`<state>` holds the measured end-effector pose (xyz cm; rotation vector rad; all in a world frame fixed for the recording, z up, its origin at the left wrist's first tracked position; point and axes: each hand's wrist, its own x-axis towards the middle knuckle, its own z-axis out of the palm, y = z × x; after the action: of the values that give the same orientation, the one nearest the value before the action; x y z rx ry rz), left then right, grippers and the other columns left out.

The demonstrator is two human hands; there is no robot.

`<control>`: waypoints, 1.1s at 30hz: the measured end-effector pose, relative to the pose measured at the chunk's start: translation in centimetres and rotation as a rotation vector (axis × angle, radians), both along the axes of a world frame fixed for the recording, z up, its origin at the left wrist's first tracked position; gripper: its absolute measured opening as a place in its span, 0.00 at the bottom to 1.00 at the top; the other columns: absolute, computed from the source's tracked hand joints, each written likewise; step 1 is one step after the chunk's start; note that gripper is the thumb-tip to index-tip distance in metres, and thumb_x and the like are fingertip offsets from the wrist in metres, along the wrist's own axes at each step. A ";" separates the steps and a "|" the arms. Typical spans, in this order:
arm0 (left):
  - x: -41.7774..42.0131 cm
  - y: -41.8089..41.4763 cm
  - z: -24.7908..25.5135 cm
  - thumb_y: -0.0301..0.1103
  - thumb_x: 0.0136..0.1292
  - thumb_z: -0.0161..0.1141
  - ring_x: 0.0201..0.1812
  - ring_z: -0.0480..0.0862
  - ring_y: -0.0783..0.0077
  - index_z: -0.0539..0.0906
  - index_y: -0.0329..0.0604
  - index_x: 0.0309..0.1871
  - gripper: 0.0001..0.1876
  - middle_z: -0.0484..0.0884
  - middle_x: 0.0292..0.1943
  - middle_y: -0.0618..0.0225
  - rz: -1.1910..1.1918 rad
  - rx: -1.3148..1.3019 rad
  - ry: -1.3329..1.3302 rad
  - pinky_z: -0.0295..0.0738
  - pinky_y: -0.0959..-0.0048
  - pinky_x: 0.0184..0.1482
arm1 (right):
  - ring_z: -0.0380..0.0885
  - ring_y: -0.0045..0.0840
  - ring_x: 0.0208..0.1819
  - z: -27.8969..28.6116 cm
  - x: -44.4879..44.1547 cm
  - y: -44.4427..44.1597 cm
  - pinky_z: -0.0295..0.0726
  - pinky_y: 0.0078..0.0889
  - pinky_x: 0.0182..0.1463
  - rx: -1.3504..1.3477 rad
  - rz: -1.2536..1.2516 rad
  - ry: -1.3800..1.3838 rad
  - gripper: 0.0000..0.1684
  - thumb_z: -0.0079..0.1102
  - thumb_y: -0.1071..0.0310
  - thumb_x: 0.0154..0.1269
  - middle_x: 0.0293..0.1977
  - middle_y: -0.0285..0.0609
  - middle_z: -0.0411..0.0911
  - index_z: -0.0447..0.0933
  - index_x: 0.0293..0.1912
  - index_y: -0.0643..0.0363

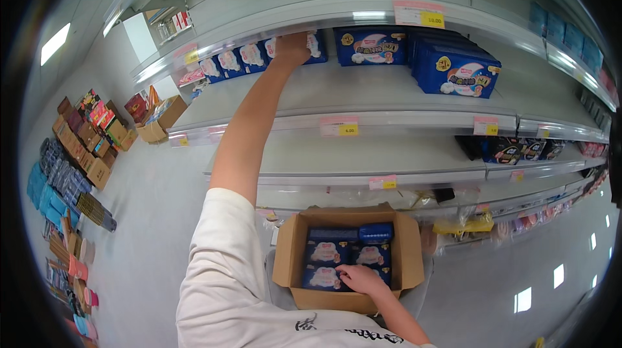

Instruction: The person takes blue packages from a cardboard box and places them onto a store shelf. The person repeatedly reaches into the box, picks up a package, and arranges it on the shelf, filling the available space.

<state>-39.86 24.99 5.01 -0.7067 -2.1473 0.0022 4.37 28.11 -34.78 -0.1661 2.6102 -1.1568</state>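
Observation:
My left hand reaches onto the upper shelf, against the right part of a row of blue soft packs. Its fingertips are hidden among the packs, so whether it grips one is unclear. Before me stands an open cardboard box with several blue packs inside, set side by side. One pack at the box's back right shows a different side up. My right hand rests over the front packs, fingers touching the top of one, with nothing visibly lifted.
More blue packs stand farther right, a stack jutting toward the shelf's front. Price tags line the shelf edges. Black packs sit on a lower shelf. Cartons and baskets stand on the floor at left.

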 end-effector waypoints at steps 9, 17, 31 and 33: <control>4.0 -5.3 1.4 0.49 0.49 0.77 0.62 0.80 0.53 0.77 0.48 0.63 0.37 0.82 0.58 0.57 -0.102 -0.054 -0.022 0.71 0.55 0.65 | 0.83 0.45 0.51 -0.2 0.1 -0.5 0.81 0.48 0.53 -0.030 0.058 -0.001 0.22 0.53 0.58 0.70 0.48 0.47 0.85 0.78 0.60 0.52; 21.5 -13.4 -4.1 0.33 0.42 0.79 0.59 0.79 0.57 0.77 0.47 0.59 0.36 0.80 0.56 0.61 -0.348 0.193 0.190 0.66 0.54 0.68 | 0.84 0.42 0.51 0.7 0.2 0.2 0.81 0.37 0.54 -0.191 0.057 0.190 0.21 0.56 0.65 0.71 0.50 0.52 0.84 0.77 0.60 0.60; 44.1 -15.1 -33.4 0.30 0.44 0.77 0.58 0.76 0.46 0.70 0.40 0.70 0.45 0.75 0.58 0.50 -0.380 0.487 -0.775 0.74 0.57 0.60 | 0.72 0.33 0.67 4.7 0.3 0.0 0.72 0.38 0.69 -1.049 -0.558 0.023 0.58 0.73 0.64 0.58 0.69 0.50 0.67 0.47 0.80 0.53; 44.3 -15.9 -33.8 0.35 0.50 0.76 0.56 0.78 0.48 0.71 0.40 0.69 0.41 0.77 0.55 0.52 -0.405 0.434 -0.869 0.75 0.58 0.57 | 0.72 0.34 0.66 5.8 0.1 1.4 0.72 0.39 0.69 -0.782 -0.445 0.109 0.61 0.77 0.64 0.54 0.68 0.52 0.68 0.49 0.80 0.54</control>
<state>4.46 9.09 -28.81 -0.9706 -2.6021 -1.1333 4.45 29.47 -28.93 0.2188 2.1792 -2.3329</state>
